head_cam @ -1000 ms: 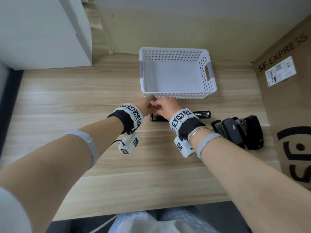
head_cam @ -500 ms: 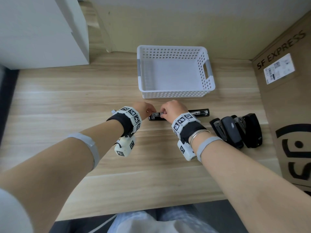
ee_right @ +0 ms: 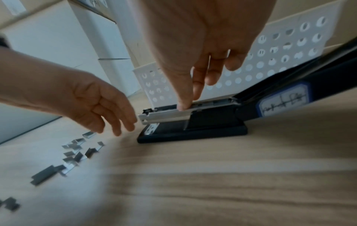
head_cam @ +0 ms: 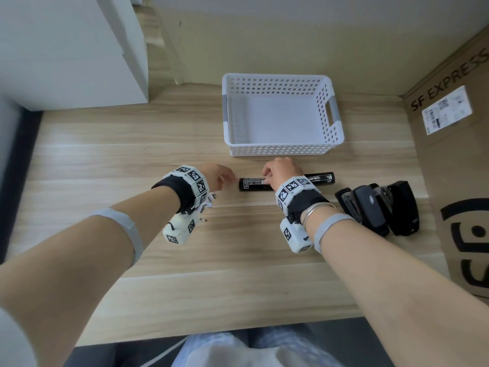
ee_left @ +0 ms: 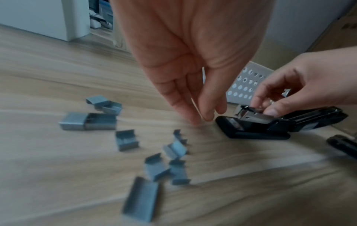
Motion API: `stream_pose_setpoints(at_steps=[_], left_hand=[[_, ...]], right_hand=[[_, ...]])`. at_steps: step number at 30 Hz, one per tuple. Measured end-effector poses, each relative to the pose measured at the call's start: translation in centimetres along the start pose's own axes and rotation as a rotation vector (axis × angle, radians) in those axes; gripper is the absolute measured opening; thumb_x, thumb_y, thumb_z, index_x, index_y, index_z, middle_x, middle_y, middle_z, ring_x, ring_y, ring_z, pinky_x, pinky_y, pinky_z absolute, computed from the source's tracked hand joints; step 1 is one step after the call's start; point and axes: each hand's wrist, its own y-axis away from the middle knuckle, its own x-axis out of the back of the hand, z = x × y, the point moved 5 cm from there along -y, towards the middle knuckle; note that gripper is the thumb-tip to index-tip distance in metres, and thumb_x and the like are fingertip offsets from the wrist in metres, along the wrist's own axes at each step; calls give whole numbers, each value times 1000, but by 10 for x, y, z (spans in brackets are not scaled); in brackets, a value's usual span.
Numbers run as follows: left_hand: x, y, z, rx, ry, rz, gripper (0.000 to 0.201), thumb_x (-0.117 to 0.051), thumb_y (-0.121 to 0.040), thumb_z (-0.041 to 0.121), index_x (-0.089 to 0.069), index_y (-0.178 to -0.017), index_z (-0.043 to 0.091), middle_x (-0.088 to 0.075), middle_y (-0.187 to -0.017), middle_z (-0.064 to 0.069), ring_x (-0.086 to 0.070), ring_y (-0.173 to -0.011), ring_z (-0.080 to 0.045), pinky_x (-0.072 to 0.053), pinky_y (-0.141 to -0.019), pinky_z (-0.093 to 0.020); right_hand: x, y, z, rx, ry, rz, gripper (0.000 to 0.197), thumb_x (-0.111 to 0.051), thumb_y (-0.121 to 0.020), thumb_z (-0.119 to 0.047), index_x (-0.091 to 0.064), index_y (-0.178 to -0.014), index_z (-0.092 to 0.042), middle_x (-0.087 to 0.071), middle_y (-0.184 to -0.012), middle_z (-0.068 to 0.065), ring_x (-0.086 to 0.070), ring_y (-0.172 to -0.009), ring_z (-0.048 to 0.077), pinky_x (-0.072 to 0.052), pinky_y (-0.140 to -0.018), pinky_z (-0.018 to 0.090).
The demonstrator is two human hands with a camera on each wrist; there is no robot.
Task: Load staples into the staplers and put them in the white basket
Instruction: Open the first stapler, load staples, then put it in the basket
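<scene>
Open stapler (head_cam: 285,181): black, lid folded flat back to the right, on the worktop (head_cam: 132,160) just in front of the white basket (head_cam: 281,152), metal staple channel facing up.
Right hand (head_cam: 284,172): over the stapler's middle, thumb and forefinger curled onto the metal channel (ee_right: 170,113), other fingers bent above it.
Left hand (head_cam: 219,176): just left of the stapler's front end, apart from it, fingers (ee_left: 193,116) hanging loosely with tips close together near the worktop; nothing visibly held.
Staple strips (ee_left: 123,140): grey, short broken lengths, scattered on the worktop under and left of the left hand.
White basket: perforated walls, toward the far edge, nothing inside.
More staplers (head_cam: 378,210): black, bunched together near the right edge, beside a cardboard box (head_cam: 455,165) marked SF EXPRESS.
White cabinet (head_cam: 66,49): far left corner.
</scene>
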Motion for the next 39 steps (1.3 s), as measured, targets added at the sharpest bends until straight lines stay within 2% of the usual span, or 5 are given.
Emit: stream_pose_setpoints(at_steps=[5,13,18,31,39], left_hand=[[-6,6,-15,38,-305,-40,37,-61,-80,3,-60,-115,16,-56,-119,-7,-57,-97,-27,-47,-81,-32],[-20,9,-32,54,-139,68,23,-56,-79,-6,-68,-97,3,-49,-94,-2,-61,-94,-31,-52,-75,-32],[-17,8,-21,34,-219,107,21,-54,-85,14,-66,-102,12,-56,-116,-6,-54,-109,-28,-44,-88,-30],[2,-11,26,31,210,205,26,-44,-93,20,-62,-106,7,-62,-85,-1,-55,-66,-15,-40,-56,-19],[-4,-19,33,15,303,193,25,-45,-93,15,-63,-105,3,-64,-86,0,-47,-55,-3,-39,-43,-7]], right_hand=[[7,5,-3,5,-4,28,19,-63,-88,-27,-67,-106,-23,-63,-116,-1,-48,-119,21,-41,-93,31],[-1,10,-14,41,-12,30,17,-58,-92,-23,-68,-105,-21,-63,-115,-1,-47,-119,22,-39,-92,30],[-4,11,-13,53,-28,48,16,-57,-92,-23,-70,-102,-21,-64,-111,-1,-49,-115,23,-40,-88,30],[6,8,-26,148,-264,26,22,-74,-79,-26,-67,-97,-15,-62,-88,-5,-58,-81,12,-54,-85,34],[9,10,-17,126,-91,20,11,-63,-87,-29,-68,-94,-22,-71,-98,-3,-66,-93,19,-55,-79,31]])
